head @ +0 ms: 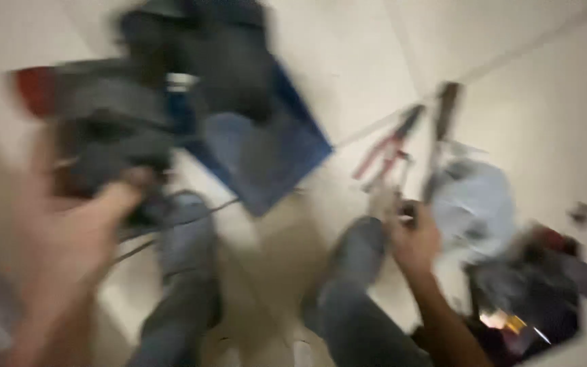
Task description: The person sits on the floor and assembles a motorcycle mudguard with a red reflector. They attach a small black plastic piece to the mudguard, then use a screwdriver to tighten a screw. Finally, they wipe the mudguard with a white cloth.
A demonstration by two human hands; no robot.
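In the blurred head view, the right hand (pixel 412 238) closes around a small dark tool beside red-handled pliers (pixel 385 153) on the pale floor (pixel 348 61); the left hand (pixel 69 238) reaches to a dark bag (pixel 113 136), though its grip cannot be made out. Working steadily, with one tool at a time, would suit best. A blue flat sheet (pixel 273 160) lies between the knees, a pale crumpled wrapper (pixel 477 200) at right; no labels are legible.

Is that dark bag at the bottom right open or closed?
Open, it seems: the dark bag gapes upward and coloured bits show inside. The picture is blurred, so what they are cannot be told.
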